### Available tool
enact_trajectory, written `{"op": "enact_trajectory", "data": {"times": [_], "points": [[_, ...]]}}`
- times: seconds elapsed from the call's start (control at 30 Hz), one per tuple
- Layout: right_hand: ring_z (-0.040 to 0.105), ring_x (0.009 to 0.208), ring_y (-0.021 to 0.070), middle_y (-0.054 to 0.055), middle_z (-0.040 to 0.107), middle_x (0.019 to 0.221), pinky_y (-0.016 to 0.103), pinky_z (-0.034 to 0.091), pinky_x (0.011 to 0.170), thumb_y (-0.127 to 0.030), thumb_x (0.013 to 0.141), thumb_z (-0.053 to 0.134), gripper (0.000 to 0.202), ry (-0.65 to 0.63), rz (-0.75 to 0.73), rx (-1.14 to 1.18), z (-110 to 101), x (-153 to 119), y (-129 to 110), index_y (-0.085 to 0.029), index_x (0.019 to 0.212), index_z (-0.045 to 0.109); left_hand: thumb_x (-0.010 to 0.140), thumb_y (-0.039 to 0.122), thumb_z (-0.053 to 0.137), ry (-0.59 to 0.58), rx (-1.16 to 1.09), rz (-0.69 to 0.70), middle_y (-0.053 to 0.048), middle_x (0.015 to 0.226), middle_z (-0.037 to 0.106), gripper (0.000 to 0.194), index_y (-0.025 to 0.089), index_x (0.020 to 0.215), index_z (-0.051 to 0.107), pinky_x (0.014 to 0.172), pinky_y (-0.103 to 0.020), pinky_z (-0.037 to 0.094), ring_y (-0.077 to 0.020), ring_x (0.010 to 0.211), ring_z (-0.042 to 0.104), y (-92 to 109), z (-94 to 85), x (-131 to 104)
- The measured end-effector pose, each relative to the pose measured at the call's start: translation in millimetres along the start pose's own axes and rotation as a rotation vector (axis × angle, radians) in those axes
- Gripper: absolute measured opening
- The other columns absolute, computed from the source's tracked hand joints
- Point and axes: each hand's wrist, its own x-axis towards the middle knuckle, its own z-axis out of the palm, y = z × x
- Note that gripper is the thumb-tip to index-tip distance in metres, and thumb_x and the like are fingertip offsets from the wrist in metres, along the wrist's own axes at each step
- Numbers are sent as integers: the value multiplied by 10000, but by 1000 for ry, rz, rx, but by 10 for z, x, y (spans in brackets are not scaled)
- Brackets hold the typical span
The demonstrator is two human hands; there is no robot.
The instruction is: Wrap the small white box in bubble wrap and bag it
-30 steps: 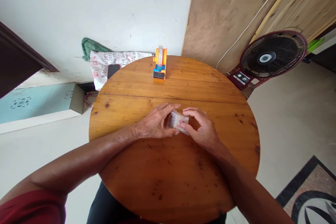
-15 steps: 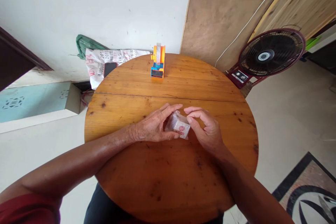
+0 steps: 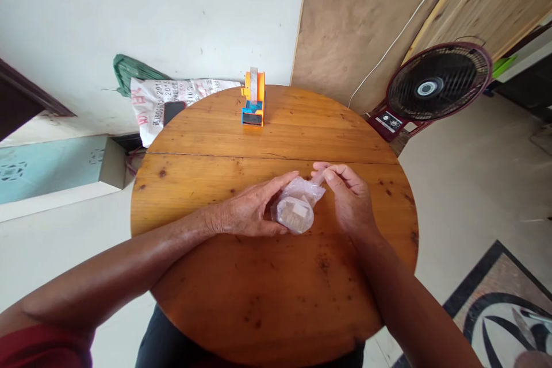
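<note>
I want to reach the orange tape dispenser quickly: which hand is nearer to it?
Right, narrowly. The right hand pinches the plastic bag top, slightly closer to the orange tape dispenser; the left hand grips the bag lower down.

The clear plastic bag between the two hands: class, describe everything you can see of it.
The clear plastic bag is thin, crinkled and see-through, with a small pale block, tan on one face, visible inside its rounded lower end. It lies on the round wooden table, near the middle. The left hand cups its left side, fingers along it. The right hand pinches the bag's upper end, which is drawn out into a narrow neck toward the fingertips.
</note>
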Motion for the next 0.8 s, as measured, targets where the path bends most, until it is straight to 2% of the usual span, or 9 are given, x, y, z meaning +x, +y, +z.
{"op": "enact_trajectory", "data": {"times": [0.1, 0.2, 0.3, 0.4, 0.5, 0.6, 0.67, 0.73, 0.8], "points": [[679, 939, 217, 61, 698, 1098, 448, 531, 900, -365, 876, 612, 161, 58, 32, 75, -24, 69, 35, -217, 814, 605, 702, 353, 794, -19, -1, 21, -126, 1529, 384, 1064, 256, 1545, 152, 1121, -464, 390, -306, 1365, 434, 23, -12, 13], [686, 947, 229, 67, 703, 1091, 462, 536, 892, -392, 863, 614, 184, 109, 39, 92, -74, 143, 41, -223, 808, 566, 702, 399, 799, -27, -33, 76, -121, 1489, 429, 1019, 269, 1533, 224, 1103, -463, 403, -304, 1336, 456, 52, -36, 20], [685, 974, 226, 59, 706, 1078, 461, 534, 906, -418, 876, 594, 202, 125, -5, 96, -135, 201, 49, -233, 816, 538, 753, 409, 760, -40, -123, 100, -111, 1433, 485, 833, 292, 1479, 369, 1044, -448, 446, -291, 1282, 497, 83, -78, 20], [683, 980, 214, 50, 704, 1092, 448, 537, 900, -441, 900, 561, 213, 112, -33, 85, -175, 234, 84, -241, 837, 522, 843, 402, 667, -85, -263, 43, -103, 1422, 498, 579, 304, 1390, 506, 915, -395, 513, -245, 1142, 584, 106, -126, 24], [680, 982, 212, 49, 704, 1104, 436, 537, 885, -456, 901, 556, 227, 97, -25, 83, -174, 253, 138, -241, 839, 520, 894, 431, 593, -133, -343, -25, -99, 1333, 571, 457, 276, 1324, 581, 833, -347, 528, -214, 1031, 621, 94, -156, 29], [678, 979, 209, 62, 705, 1105, 413, 535, 856, -457, 888, 567, 224, 124, 15, 79, -150, 259, 166, -234, 878, 550, 909, 473, 559, -127, -345, -97, -81, 1174, 652, 488, 250, 1343, 567, 841, -348, 522, -226, 1033, 622, 39, -151, 25], [680, 950, 198, 62, 704, 1094, 383, 530, 825, -452, 885, 568, 231, 198, 19, 69, -132, 244, 144, -235, 963, 584, 898, 495, 566, -78, -360, -145, -77, 1152, 660, 541, 253, 1380, 527, 834, -358, 521, -233, 1032, 622, -5, -133, 21], [675, 881, 179, 45, 704, 1034, 356, 519, 803, -436, 892, 566, 237, 263, -33, 38, -116, 201, 83, -240, 1018, 609, 876, 505, 588, -29, -407, -167, -84, 1161, 657, 591, 256, 1404, 497, 819, -365, 518, -242, 1029, 620, -34, -116, 23], [655, 811, 168, 23, 696, 923, 344, 509, 796, -404, 900, 571, 194, 225, -115, -23, -101, 134, -6, -239, 974, 640, 862, 501, 601, -8, -471, -182, -86, 1099, 669, 627, 246, 1421, 474, 767, -354, 511, -231, 948, 626, -40, -109, 31]]}}
